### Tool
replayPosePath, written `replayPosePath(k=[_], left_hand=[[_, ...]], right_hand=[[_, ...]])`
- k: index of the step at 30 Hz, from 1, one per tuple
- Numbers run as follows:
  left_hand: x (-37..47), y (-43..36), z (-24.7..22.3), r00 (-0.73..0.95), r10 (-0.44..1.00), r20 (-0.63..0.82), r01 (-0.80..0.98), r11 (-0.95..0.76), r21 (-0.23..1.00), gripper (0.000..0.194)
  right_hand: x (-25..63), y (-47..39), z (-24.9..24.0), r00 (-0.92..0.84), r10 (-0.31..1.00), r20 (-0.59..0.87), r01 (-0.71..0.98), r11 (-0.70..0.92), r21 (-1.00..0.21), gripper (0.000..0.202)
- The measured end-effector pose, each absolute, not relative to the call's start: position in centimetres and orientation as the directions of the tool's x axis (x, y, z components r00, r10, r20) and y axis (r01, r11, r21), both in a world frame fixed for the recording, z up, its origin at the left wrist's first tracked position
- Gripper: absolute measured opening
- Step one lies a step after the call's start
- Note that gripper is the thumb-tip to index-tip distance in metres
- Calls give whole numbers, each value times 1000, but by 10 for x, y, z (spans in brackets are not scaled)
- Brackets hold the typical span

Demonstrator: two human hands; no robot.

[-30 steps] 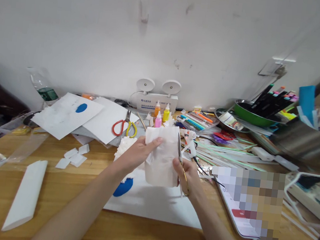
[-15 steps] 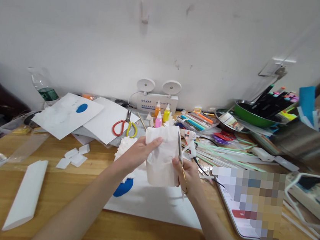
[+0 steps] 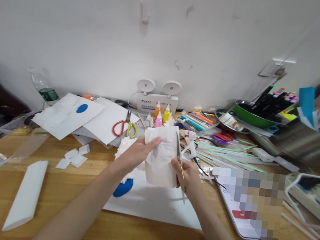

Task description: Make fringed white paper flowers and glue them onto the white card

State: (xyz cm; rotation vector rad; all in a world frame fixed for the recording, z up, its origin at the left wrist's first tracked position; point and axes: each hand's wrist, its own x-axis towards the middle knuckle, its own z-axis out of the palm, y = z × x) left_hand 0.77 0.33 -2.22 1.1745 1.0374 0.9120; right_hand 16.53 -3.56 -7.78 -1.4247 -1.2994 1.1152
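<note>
The left hand (image 3: pixel 138 153) pinched white tissue paper (image 3: pixel 159 164) between thumb and fingers, above a white sheet (image 3: pixel 150 208) on the wooden table (image 3: pixel 135 237). The right hand (image 3: pixel 187 176) grasped gold-handled scissors (image 3: pixel 179 147), their blades along the tissue's right edge. A blue patch (image 3: pixel 123 188) showed on the sheet's left. Farther off stood red-and-yellow-handled snips (image 3: pixel 123 127) to the left, a glue gun (image 3: pixel 190 139) to the right.
</note>
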Motion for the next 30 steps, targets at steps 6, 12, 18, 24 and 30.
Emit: replayPosePath(k=[6,12,18,24,30], left_hand=[[8,2,-26,262,952,-156,-18,166,986,45],[9,0,-23,316,930,-186,20,190,982,40],[15,-5,-10,401,892,-209,30,215,976,29],[15,-5,-12,394,889,-232,77,219,973,32],[15,-4,-14,401,890,-218,76,205,976,35]], right_hand=[[167,-36,-83,27,1000,8,185,3,-983,56],[170,-35,-86,1,999,33,188,33,-982,54],[171,-35,-84,33,999,41,217,33,-976,56],[170,-35,-82,55,998,6,206,-5,-978,57],[169,-35,-79,74,997,-8,199,-23,-980,57]])
